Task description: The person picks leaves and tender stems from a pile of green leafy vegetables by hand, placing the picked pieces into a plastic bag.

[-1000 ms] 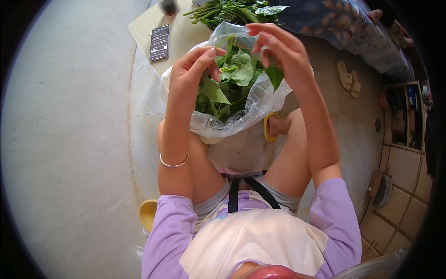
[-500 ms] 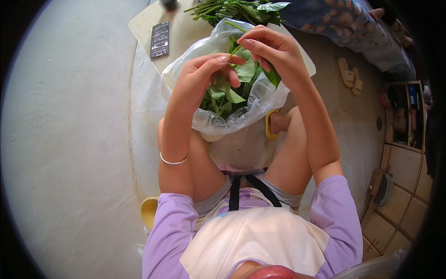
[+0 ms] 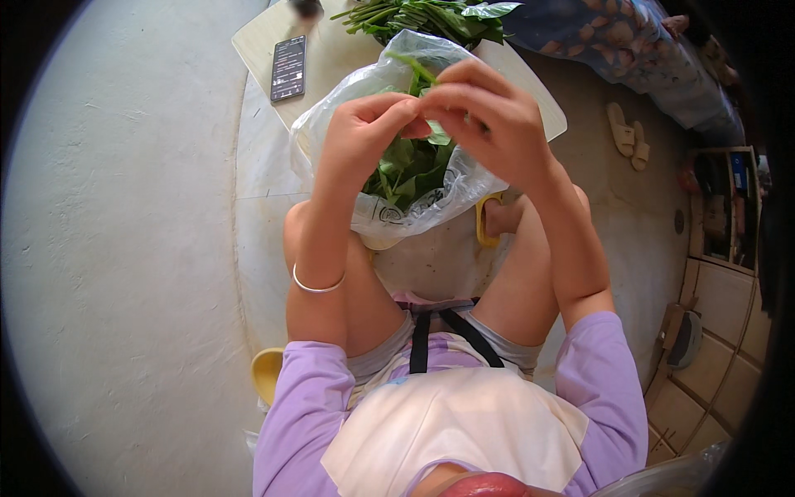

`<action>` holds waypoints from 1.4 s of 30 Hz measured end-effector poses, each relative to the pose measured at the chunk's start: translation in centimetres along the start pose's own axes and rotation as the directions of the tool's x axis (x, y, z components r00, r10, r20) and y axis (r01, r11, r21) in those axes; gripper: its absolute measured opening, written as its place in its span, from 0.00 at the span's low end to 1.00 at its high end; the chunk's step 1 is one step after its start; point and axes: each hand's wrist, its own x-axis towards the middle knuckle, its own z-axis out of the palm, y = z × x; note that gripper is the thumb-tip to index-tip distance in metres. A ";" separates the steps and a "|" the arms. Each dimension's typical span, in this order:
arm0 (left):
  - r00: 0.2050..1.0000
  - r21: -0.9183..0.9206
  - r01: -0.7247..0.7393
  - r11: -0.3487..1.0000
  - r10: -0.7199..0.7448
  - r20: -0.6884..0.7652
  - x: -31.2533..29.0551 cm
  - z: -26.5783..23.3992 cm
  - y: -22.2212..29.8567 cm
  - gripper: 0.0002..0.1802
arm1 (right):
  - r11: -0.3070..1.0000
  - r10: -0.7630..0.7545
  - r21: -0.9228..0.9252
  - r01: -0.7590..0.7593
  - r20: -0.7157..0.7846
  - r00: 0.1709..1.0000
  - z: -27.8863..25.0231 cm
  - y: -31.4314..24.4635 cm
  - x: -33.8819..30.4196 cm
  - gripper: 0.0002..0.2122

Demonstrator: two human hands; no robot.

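Over an open clear plastic bag (image 3: 385, 222), my two hands meet at the fingertips around a green vegetable stem (image 3: 416, 69). My left hand (image 3: 367, 131) is closed in a pinch, thumb against forefinger; the bit of stem it grips is mostly hidden. My right hand (image 3: 494, 118), slightly blurred, is closed from the other side, and the stem pokes out past its fingers toward the far left. Loose green leaves (image 3: 406, 174) fill the bag below both hands.
The bag leans on a pale low table (image 3: 530, 83). A bundle of leafy stems (image 3: 414, 18) lies at its far edge, a phone (image 3: 289, 68) on its left. Beige slippers (image 3: 627, 137) sit on the floor at right, near a floral cloth (image 3: 613, 41) and a cabinet (image 3: 723, 207).
My hands have come together until the fingertips meet. The leaf that hung below my right hand is no longer visible there, and that hand has turned and shifted slightly lower.
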 end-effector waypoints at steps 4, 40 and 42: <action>0.998 0.227 -0.004 0.974 0.019 -0.063 0.3 0.0 0.0 0.18 | 0.962 -0.265 0.033 0.270 -0.110 0.958 0.0 -1.0 0.0 0.10; 0.833 0.217 -0.475 0.852 0.516 -0.202 0.0 1.2 -0.9 0.08 | 0.812 0.490 0.340 -0.474 0.043 0.871 0.6 5.6 -0.6 0.13; 0.846 0.229 -0.447 0.865 0.492 -0.204 0.4 1.1 -0.8 0.10 | 0.848 0.453 0.290 -0.443 0.038 0.891 0.2 6.1 -0.7 0.15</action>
